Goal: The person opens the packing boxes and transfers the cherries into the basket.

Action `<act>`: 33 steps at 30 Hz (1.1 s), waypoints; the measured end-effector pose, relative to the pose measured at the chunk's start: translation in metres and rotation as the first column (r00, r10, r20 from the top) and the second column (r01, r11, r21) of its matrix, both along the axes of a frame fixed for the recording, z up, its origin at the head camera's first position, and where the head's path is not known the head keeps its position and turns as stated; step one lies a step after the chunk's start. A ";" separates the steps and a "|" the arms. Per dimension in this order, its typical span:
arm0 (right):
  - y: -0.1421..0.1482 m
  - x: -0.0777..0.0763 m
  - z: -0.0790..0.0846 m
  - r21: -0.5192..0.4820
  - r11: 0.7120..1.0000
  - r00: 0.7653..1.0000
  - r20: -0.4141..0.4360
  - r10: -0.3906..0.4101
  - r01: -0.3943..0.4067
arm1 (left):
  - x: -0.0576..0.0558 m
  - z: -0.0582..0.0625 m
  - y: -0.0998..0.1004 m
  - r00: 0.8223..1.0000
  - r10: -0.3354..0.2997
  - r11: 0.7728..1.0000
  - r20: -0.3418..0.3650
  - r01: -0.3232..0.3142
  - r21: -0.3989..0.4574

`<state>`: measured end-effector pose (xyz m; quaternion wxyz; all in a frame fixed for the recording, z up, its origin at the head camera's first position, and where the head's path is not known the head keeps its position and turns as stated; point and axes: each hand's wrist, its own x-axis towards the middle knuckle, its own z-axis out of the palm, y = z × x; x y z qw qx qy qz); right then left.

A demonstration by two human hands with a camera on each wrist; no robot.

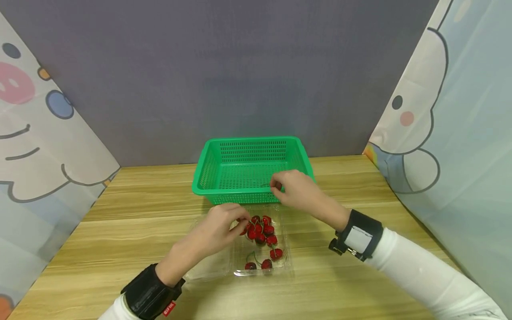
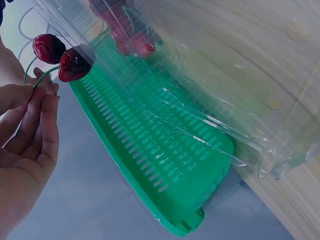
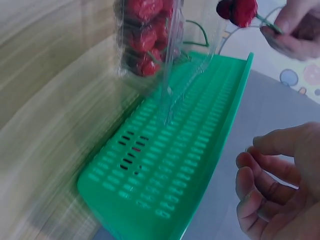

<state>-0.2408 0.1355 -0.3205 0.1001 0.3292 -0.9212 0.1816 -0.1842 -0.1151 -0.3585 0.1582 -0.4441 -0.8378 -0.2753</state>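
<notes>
My left hand [image 1: 222, 222] pinches the green stems of two dark red cherries [image 2: 75, 64] above a clear plastic box [image 1: 286, 254]. Both fruits dangle from the fingertips in the left wrist view. Several more cherries [image 1: 276, 254] lie inside the box, some with stems. Over the front right rim of a green slotted basket [image 1: 199, 178] hangs my right hand [image 1: 299, 190], fingers loosely bent. The right wrist view shows nothing between those fingers. Something dark red [image 3: 136, 149] shows through the basket's slots there, mostly hidden.
The box stands just in front of the basket on a wood-grain table [image 1: 148, 231], its clear lid [image 1: 214, 266] spread to the left. A grey wall [image 1: 256, 80] rises behind the basket. Cartoon-printed curtains [image 1: 460, 111] flank both sides.
</notes>
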 end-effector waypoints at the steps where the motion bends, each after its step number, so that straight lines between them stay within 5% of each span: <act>1: -0.001 0.001 -0.001 0.005 1.000 1.000 0.000 0.017 -0.017 | 0.000 0.001 -0.001 1.000 0.006 1.000 -0.002 -0.006 -0.002; 11: -0.016 0.015 -0.021 0.019 0.984 0.982 0.062 0.178 -0.179 | 0.000 0.003 -0.004 0.997 0.048 0.999 -0.053 -0.049 -0.014; 23: -0.026 0.021 -0.035 0.040 0.980 0.976 0.107 0.192 -0.197 | -0.005 0.004 -0.007 0.992 0.076 0.997 -0.103 -0.073 0.030; 33: -0.033 0.022 -0.040 0.061 0.973 0.968 0.130 0.215 -0.224 | -0.008 0.008 -0.009 0.991 0.109 0.992 -0.073 -0.104 0.072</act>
